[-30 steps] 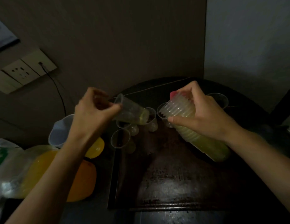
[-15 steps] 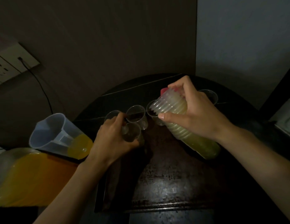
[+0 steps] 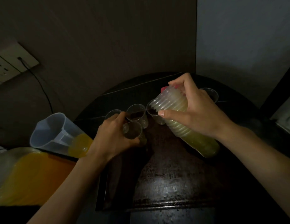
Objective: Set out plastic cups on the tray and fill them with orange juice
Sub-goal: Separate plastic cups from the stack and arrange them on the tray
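Hands setting cups: left hand [image 3: 113, 138] curls round a clear cup [image 3: 133, 130] on the tray [image 3: 165, 183]; right hand [image 3: 197, 113] grips the cup stack [image 3: 171, 102].
Stack's long axis slants up-left, rims facing the nearby left hand; juice jug [image 3: 60, 135] stands left of tray.

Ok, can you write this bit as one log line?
left hand: grips cup on tray | right hand: holds stack | jug: beside tray

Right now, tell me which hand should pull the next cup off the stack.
Left, probably. The right hand grips the stack, and its open end faces the left hand, which only has to release the cup on the tray.
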The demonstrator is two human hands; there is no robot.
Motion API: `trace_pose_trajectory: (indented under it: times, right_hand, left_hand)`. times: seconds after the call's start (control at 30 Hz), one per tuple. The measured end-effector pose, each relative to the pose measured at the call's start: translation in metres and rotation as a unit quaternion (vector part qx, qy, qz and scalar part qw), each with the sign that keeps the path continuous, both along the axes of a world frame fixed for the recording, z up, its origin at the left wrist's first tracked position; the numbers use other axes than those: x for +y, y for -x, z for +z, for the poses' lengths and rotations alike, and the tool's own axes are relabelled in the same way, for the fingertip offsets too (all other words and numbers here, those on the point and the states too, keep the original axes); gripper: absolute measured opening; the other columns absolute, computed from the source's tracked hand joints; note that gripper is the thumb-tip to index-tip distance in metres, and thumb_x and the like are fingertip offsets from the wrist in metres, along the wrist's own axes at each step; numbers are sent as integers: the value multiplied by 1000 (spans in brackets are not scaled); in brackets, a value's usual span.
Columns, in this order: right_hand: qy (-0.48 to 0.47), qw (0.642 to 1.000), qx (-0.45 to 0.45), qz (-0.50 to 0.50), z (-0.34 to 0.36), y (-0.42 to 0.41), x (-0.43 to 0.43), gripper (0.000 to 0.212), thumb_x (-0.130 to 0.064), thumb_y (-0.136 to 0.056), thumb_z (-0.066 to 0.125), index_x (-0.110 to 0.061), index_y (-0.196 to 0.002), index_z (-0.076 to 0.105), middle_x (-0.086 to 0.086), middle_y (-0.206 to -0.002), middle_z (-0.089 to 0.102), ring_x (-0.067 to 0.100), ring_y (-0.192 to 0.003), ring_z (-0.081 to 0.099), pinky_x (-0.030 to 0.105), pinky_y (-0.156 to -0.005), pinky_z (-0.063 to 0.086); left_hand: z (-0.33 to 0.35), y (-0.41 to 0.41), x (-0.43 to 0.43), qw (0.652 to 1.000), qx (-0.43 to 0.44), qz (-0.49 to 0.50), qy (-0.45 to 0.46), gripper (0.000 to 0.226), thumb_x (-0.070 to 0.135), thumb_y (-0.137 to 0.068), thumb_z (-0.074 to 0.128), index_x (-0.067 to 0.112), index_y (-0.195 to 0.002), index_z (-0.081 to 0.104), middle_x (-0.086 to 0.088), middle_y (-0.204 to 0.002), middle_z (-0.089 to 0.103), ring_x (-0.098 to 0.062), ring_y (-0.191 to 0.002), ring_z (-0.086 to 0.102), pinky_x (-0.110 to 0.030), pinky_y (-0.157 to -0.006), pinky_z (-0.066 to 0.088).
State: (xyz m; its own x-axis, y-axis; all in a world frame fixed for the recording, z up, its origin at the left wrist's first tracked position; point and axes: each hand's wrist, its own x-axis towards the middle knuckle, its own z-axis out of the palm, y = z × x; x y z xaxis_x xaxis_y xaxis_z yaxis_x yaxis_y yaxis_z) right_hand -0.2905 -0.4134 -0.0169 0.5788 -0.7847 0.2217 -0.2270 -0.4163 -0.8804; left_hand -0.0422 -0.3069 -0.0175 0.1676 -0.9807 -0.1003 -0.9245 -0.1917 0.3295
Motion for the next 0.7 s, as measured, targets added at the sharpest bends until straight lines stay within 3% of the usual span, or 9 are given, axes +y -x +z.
trace_pose_trajectory:
  times: [0.13,0.37,0.47,0.5,0.57,0.63,0.7]
  right_hand:
    - [1,1000,-2,2,-1,-1,0,74,-65,-69,73,-36,-127,37,-12,-119,60,5,-103,63,40,-87,56]
    - [0,1000,-4,3,-3,-2,0,77,-69,-67,71,-36,-127,38,-12,-126,59,5,-107,63,42,-89,56]
    - [0,1000,5,2,-6,-3,0,76,-72,-66,71,-39,-125,36,-11,-131,57,8,-115,59,43,-93,54]
    - [-2,1000,8,2,-6,-3,0,76,-73,-65,72,-41,-124,36,-10,-132,56,10,-118,58,43,-95,54]
    - [-7,1000,11,5,-6,-3,1,76,-72,-65,74,-40,-122,36,-10,-132,55,9,-119,57,42,-95,54]
    - [-10,1000,8,10,-5,-3,2,74,-67,-68,79,-35,-121,38,-11,-128,56,5,-114,59,38,-91,56]
    - [-8,1000,6,15,-3,-3,4,71,-58,-71,83,-33,-120,38,-12,-121,57,2,-108,60,33,-85,58]
  left_hand:
    - [1,0,-1,1000,-9,-2,3,73,66,-62,73,31,-123,54,10,-117,58,-6,-100,60,-34,-86,57]
    - [4,2,0,999,-31,7,-8,83,84,-55,60,32,-120,56,9,-116,59,-7,-100,60,-34,-86,57]
    - [7,4,0,999,-46,3,25,78,89,-60,53,32,-114,59,11,-109,59,-6,-97,58,-34,-84,56]
    - [10,8,1,999,-26,8,46,73,88,-65,52,32,-111,60,12,-107,60,-5,-96,59,-34,-83,56]
    - [21,21,0,991,94,35,93,61,82,-72,52,34,-108,62,14,-104,64,-1,-95,63,-33,-83,57]
    - [35,37,-4,965,228,48,120,52,75,-79,52,35,-110,65,11,-105,70,-1,-99,67,-34,-86,57]
    - [48,51,-10,947,292,39,123,51,69,-82,51,33,-115,66,11,-108,72,-4,-103,69,-33,-89,56]
